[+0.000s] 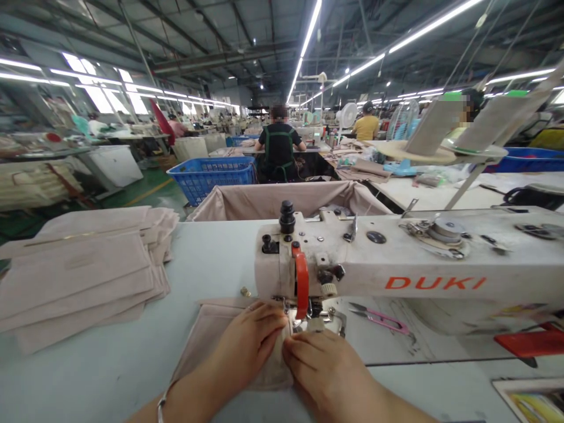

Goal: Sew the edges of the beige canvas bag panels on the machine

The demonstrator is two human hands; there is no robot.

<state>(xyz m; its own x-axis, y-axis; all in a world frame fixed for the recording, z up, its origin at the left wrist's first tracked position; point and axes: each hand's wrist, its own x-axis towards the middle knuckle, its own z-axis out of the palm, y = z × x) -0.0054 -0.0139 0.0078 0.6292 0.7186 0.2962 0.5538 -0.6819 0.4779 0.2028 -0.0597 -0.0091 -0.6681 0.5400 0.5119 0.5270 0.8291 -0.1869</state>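
Observation:
A dusty-pink fabric piece (211,329) lies on the table under the needle area of a white sewing machine (352,258) marked DUKI. My left hand (251,335) rests over the fabric, its fingers bent and pressed together on the cloth just left of the presser foot. Close in front of the needle, my right hand (326,364) is closed at the fabric's right edge, thumb and fingertips pinching it. An orange guard (301,285) hangs before the needle and partly hides it. Both hands cover much of the seam edge.
Stacked pink fabric pieces (83,264) lie at left. Pink thread snips (383,320) rest under the machine arm. Behind the table are a cloth-lined bin (282,194) and a blue basket (215,173). Thread cones (436,126) stand at right. A person (279,144) sits ahead.

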